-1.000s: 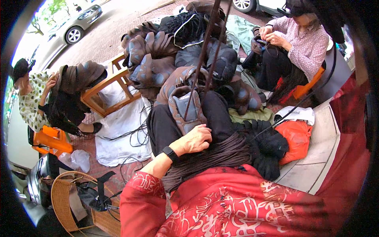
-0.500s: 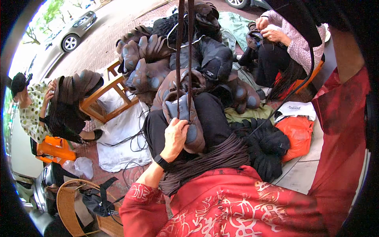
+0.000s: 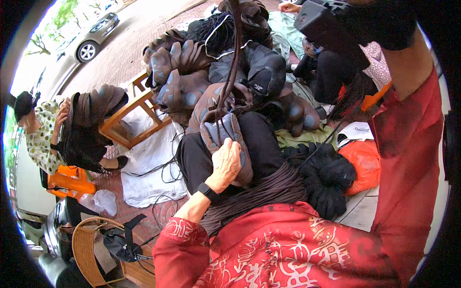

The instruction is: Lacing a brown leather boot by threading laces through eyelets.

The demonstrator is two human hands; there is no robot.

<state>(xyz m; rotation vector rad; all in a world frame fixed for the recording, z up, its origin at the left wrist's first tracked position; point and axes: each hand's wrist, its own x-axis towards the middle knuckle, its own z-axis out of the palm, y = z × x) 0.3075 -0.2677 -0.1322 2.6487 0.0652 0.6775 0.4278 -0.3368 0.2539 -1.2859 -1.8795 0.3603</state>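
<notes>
A brown-and-grey shoe upper (image 3: 245,170) with blue-grey patches rests on my lap, between dark trouser legs. My left hand (image 3: 225,163) is closed at its front, fingers pinched together beside the eyelets and seeming to grip the shoe. Long dark brown shoelaces (image 3: 235,57) rise from the shoe past the top of the picture. My right arm is raised at the upper right, and its hand is out of sight beyond the top edge. A thick bundle of brown laces (image 3: 259,199) lies across my lap.
Stacked shoe uppers (image 3: 185,91) stand ahead, beside a wooden stool (image 3: 137,125). Black shoe uppers (image 3: 321,177) and an orange bag (image 3: 360,161) lie at right. A co-worker sits left holding nested uppers (image 3: 89,115); another is partly hidden at upper right. A wicker chair (image 3: 86,249) stands lower left.
My left hand has shifted slightly right on the shoe. My right arm has swung further into view, a dark wrist-worn device covering the right co-worker. The laces have drawn together and bend.
</notes>
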